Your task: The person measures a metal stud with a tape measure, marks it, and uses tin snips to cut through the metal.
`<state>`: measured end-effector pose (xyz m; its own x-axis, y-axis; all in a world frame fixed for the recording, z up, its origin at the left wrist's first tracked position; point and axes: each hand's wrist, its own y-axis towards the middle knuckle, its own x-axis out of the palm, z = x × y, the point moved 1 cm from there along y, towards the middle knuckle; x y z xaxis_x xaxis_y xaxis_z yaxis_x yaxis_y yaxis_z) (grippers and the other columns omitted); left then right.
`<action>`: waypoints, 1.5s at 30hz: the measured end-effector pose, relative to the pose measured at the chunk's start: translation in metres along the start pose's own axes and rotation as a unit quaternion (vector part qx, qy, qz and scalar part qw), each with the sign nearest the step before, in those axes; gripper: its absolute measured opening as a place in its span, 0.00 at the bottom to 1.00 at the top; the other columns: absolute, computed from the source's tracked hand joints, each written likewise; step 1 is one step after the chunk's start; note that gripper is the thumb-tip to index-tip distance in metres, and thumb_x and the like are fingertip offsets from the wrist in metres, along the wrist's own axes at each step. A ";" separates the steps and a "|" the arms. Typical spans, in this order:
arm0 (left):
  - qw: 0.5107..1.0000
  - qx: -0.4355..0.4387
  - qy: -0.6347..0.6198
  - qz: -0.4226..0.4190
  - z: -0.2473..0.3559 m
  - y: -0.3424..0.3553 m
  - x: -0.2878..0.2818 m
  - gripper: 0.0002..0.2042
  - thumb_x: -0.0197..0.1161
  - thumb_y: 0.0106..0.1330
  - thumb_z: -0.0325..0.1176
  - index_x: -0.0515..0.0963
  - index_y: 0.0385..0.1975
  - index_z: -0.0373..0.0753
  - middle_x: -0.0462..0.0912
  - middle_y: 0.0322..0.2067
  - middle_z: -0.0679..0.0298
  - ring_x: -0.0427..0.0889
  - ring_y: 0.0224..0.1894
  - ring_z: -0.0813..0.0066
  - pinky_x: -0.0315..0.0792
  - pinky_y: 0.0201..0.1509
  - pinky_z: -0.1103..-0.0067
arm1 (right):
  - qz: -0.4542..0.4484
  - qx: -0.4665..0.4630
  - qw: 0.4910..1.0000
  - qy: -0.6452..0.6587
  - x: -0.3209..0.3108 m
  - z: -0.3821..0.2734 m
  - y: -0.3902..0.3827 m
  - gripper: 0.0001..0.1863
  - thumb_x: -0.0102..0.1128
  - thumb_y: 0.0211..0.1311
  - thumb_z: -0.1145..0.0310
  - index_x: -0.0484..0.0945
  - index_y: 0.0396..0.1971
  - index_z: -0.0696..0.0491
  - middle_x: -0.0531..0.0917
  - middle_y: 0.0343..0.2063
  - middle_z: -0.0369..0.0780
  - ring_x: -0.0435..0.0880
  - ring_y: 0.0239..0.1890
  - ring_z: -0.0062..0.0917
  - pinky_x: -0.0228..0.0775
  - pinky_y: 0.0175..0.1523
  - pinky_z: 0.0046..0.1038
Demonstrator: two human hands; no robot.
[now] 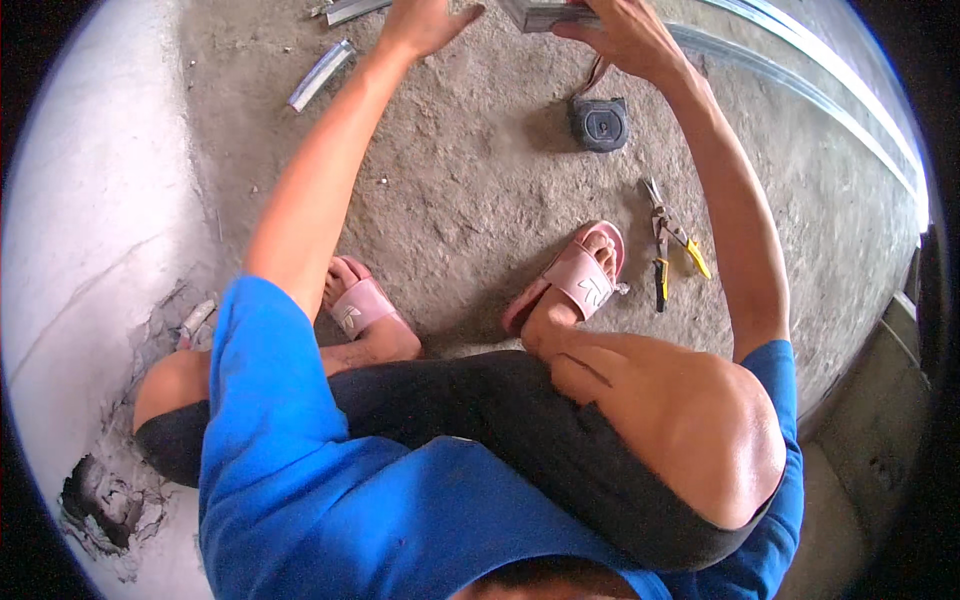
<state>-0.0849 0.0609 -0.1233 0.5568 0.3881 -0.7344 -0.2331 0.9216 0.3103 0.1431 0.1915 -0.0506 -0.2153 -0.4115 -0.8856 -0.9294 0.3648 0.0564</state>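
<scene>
My right hand (632, 38) is at the top edge, closed round the end of a grey metal channel (550, 16), the rest of which runs out of the picture. To its left, apart from the channel, my left hand (424, 24) has one digit stretched out and nothing visible in it; its other fingers are partly cut off by the top edge. Below my right hand lies a black tape measure (600, 124) with a wrist strap. A pair of tin snips (663, 235) with yellow and black handles rests on the floor, jaws pointing away from me.
Long metal profiles (790, 75) stretch along the far right. Short metal offcuts (321, 76) lie at the far left. A white wall (90, 200) with a broken hole (103, 500) stands at my left. My sandalled feet rest on rough concrete floor (450, 180).
</scene>
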 end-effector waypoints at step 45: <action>0.969 -0.215 0.122 0.006 -0.037 0.013 0.128 0.22 0.47 0.73 0.46 0.76 0.50 0.31 0.87 0.34 0.43 0.86 0.40 0.43 0.78 0.48 0.54 | 0.149 0.335 0.775 0.515 0.057 -0.127 -0.158 0.28 0.58 0.48 0.80 0.71 0.54 0.55 0.76 0.30 0.32 0.74 0.28 0.15 0.68 0.32 0.19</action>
<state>-0.0461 0.1223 -0.2362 0.3591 0.3393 -0.8694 -0.5782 0.8122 0.0782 0.2394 0.0046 -0.0517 -0.8362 -0.5481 -0.0217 -0.5024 0.7811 -0.3708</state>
